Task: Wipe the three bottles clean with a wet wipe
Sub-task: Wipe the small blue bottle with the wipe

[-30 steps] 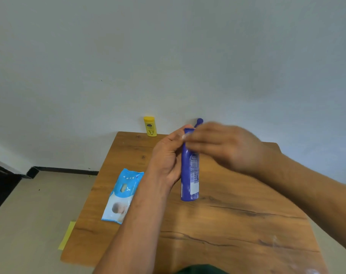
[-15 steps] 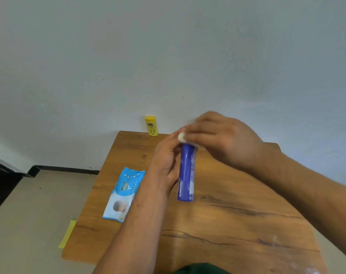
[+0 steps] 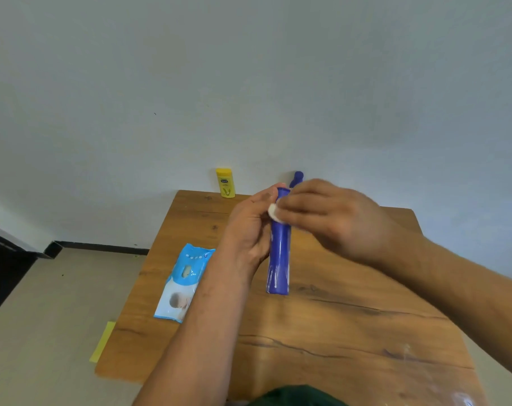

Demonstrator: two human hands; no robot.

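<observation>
My left hand [image 3: 248, 230] grips a tall blue bottle [image 3: 279, 259] near its top and holds it upright above the wooden table [image 3: 322, 332]. My right hand [image 3: 330, 218] presses a small white wet wipe [image 3: 273, 213] against the bottle's upper part. A yellow bottle [image 3: 226, 183] stands at the table's far edge by the wall. Just behind my right hand, the top of another blue bottle [image 3: 297, 177] shows; the rest of it is hidden.
A light blue pack of wet wipes [image 3: 184, 285] lies flat on the table's left side, close to my left forearm. A yellow paper strip [image 3: 102, 342] lies on the floor by the table's left edge. The wall stands right behind the table.
My right hand with the wipe has slid from the bottle's cap down onto its upper body. The bottle has turned a little in my left hand, so its label faces away.
</observation>
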